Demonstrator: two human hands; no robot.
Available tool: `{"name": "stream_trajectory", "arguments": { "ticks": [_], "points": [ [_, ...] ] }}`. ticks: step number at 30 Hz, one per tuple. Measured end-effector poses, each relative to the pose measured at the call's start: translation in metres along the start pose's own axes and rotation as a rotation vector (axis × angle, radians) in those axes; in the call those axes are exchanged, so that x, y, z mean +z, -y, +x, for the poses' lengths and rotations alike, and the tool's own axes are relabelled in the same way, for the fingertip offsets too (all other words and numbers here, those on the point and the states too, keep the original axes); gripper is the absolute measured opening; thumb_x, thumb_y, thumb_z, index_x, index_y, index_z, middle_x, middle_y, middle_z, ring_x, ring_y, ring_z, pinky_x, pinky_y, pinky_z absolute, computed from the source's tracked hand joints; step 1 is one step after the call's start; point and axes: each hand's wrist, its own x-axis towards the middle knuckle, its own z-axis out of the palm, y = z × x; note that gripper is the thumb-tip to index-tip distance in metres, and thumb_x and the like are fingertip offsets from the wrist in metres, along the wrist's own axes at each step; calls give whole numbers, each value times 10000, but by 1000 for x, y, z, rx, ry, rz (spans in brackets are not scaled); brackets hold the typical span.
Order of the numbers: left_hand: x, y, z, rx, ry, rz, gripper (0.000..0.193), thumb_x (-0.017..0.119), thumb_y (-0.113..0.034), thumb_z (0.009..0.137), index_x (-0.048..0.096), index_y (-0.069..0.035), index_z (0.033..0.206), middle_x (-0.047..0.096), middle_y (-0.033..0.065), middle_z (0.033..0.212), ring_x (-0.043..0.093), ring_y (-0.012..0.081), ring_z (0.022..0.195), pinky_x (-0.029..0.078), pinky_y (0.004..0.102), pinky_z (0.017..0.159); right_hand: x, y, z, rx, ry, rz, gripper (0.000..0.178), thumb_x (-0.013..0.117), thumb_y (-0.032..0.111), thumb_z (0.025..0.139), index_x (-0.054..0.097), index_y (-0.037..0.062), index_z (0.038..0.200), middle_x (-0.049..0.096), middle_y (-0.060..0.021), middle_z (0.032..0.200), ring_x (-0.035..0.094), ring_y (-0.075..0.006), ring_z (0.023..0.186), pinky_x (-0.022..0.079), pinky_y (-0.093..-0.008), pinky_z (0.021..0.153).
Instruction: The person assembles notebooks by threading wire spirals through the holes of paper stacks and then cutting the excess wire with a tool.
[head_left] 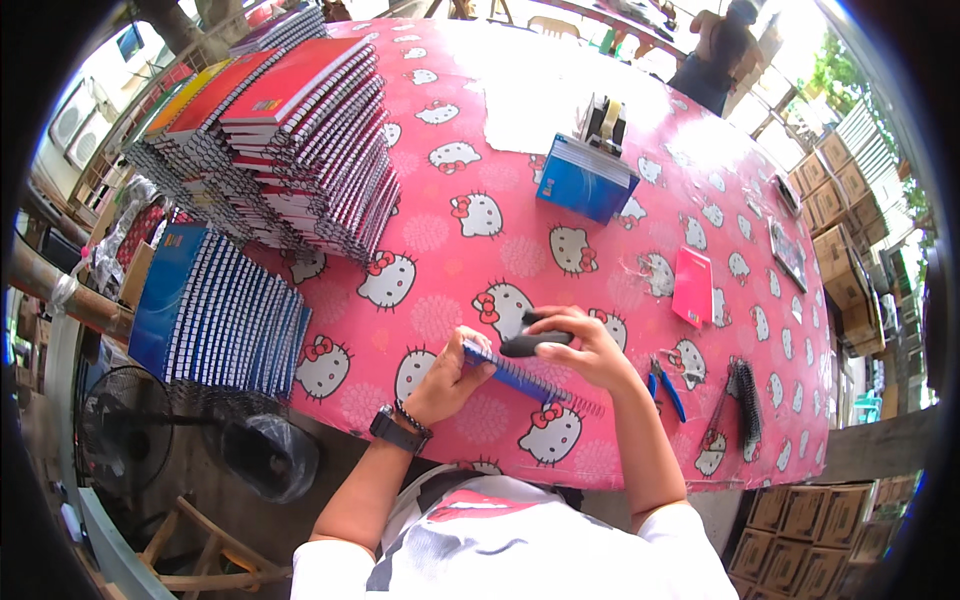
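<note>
Landmark: the notebook, blue and spiral-bound, held spine uppermost above the near edge of the table.

Left hand: closed on the left end of the notebook, thumb against it; a watch is on the wrist. Right hand: fingers curled round a black tool (blurred, exact kind not determinable) just over the notebook's spine; whether it touches cannot be told.

A coil projects from the notebook's right end. Right of the notebook lie the pliers, blue-handled, and, farther right, a bundle of dark coils. Beyond it to the right: a pink booklet lying flat. Beyond it, farther off: a blue stack, with a tape dispenser just behind. Left of the notebook: blue notebooks, piled, and, farther back, red notebooks.
</note>
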Motion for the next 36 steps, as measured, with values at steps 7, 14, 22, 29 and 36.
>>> {"name": "stream_trajectory", "arguments": {
  "ticks": [7,14,22,29,36],
  "points": [
    [2,-6,-2,-47,4,24,256,597,-139,908,395,-61,1044,466,82,981,476,184,924,409,323,848,4,1,5,1,52,50,507,708,474,756,677,74,1066,580,-158,1213,473,-291,1206,356,-430,1011],
    [8,-9,3,9,-12,54,252,588,-141,915,388,-61,1047,457,83,969,465,190,889,414,321,811,4,-5,-8,-52,-147,-343,496,707,421,783,620,89,1141,466,-174,1347,404,-347,1246,352,-464,1012],
    [20,-59,20,182,-93,188,224,652,-22,823,497,-39,983,532,72,926,528,164,828,447,297,729,32,44,-22,-361,-323,-160,293,735,78,755,597,47,1011,586,-84,893,599,-216,779,504,-322,682],
    [16,-91,15,127,-200,110,193,736,-46,756,595,-52,887,599,46,850,561,106,729,465,248,656,37,57,-27,-405,-347,-59,226,731,100,771,602,43,948,560,-75,801,564,-176,718,472,-290,593],
    [14,-93,10,92,-291,101,174,734,-12,743,626,-40,876,632,72,818,639,150,752,508,261,657,41,55,-20,-500,-397,-206,196,714,97,778,599,41,927,559,-80,797,533,-246,735,449,-342,647]
  ]
}}
